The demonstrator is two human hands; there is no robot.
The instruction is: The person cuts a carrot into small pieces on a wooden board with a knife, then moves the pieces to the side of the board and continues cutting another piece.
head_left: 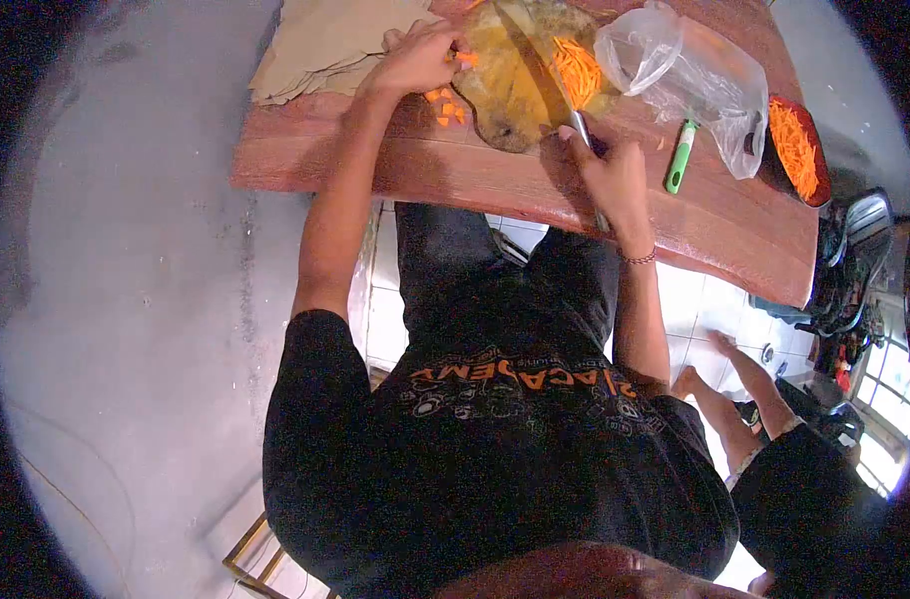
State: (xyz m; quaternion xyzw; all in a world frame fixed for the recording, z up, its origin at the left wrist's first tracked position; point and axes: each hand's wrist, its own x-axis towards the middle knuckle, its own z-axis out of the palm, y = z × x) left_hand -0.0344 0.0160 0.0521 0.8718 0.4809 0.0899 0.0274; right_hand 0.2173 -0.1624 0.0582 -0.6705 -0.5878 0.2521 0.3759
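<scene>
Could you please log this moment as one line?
Left hand: at orange pieces | Right hand: gripping knife | Orange shreds: on board | Green-handled tool: on table

Seemingly a home: wooden table (pixel 734 230), tiled floor (pixel 684 299), paned window (pixel 889 379).

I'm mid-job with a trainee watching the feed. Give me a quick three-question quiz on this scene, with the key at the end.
1. Which of the person's hands grips the knife: (a) left, (b) right?
2. True or false: the green-handled tool lies on the wooden table, off the cutting board.
3. Fill in: the dark dish near the table's right edge holds orange ____.

Key:
1. b, the right hand.
2. True.
3. Strips.
</scene>
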